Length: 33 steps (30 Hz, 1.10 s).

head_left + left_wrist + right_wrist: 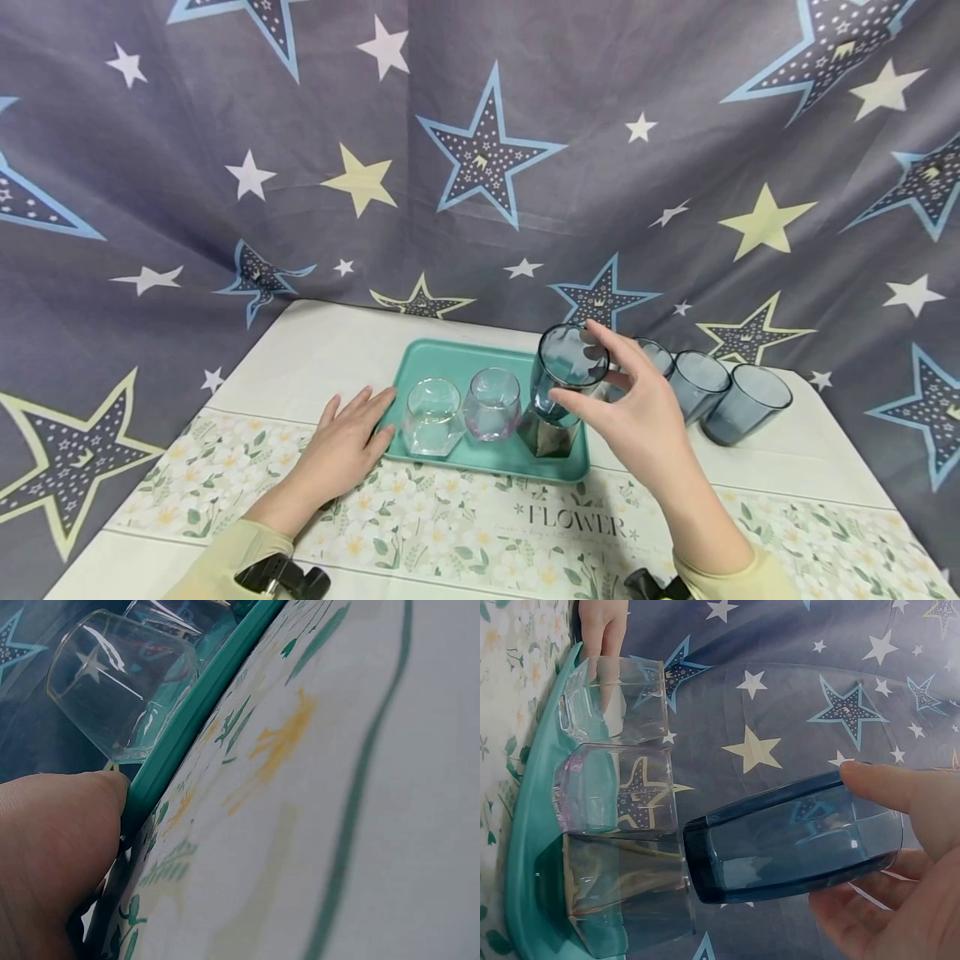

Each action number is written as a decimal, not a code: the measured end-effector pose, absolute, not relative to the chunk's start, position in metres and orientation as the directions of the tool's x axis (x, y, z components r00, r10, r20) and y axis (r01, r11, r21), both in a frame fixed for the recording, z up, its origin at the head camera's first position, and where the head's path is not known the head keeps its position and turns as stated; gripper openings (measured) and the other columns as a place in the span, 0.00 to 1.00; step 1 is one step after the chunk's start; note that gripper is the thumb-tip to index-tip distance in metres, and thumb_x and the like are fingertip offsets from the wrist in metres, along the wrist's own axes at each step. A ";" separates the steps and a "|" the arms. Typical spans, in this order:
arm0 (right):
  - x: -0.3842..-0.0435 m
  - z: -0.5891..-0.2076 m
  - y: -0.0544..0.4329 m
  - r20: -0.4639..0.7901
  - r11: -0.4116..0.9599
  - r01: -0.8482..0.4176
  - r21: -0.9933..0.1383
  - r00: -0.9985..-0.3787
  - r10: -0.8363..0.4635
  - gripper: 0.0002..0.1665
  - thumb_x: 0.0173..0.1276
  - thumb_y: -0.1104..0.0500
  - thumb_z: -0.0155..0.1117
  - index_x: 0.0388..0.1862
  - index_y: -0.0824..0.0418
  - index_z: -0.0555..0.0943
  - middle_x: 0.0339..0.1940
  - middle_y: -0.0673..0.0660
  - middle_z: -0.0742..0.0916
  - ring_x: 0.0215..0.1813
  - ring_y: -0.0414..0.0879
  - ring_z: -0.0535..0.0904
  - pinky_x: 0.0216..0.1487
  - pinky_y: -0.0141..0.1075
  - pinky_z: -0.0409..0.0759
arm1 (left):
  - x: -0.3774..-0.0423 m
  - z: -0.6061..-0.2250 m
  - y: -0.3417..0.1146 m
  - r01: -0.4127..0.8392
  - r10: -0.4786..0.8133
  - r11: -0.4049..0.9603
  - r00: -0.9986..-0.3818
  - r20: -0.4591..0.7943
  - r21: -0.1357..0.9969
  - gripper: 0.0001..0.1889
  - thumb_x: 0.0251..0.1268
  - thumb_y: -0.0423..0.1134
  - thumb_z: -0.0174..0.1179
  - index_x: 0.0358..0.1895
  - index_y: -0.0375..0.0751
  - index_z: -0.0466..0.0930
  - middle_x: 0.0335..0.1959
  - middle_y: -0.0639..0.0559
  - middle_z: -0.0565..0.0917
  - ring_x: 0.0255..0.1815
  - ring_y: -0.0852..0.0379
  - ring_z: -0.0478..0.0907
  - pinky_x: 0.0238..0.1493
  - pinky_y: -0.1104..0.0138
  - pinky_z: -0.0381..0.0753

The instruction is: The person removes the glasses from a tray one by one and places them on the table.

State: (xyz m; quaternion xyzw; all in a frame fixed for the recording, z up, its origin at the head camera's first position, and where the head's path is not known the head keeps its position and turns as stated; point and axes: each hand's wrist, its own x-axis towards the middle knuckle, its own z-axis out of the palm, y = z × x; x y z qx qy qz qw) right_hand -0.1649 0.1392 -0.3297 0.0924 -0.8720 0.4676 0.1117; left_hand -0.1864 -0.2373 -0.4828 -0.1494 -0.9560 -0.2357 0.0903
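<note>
Head view: your right hand's (pixel 641 408) fingers clamp a blue glass tumbler (pixel 564 367) just over the smoky faceted glass (pixel 551 437) on the teal tray (pixel 444 360); your left hand (pixel 347 446), fingers apart, touches the tray's left edge.

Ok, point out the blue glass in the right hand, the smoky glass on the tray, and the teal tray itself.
Blue glass (pixel 787 844): right wrist view, middle of its side wall.
Smoky glass (pixel 634 889): right wrist view, its side.
Teal tray (pixel 453 355): head view, bare floor near the far edge.
</note>
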 end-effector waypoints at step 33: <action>-0.161 -0.317 0.169 0.376 0.610 -0.301 -0.733 -0.927 -0.005 0.54 0.65 0.46 0.89 0.86 0.41 0.72 0.76 0.47 0.80 0.71 0.49 0.80 0.62 0.22 0.78 | -0.185 -0.482 -0.238 0.335 0.249 0.839 -0.937 0.244 0.429 0.31 0.88 0.44 0.59 0.85 0.37 0.68 0.82 0.39 0.73 0.85 0.32 0.63 0.83 0.30 0.44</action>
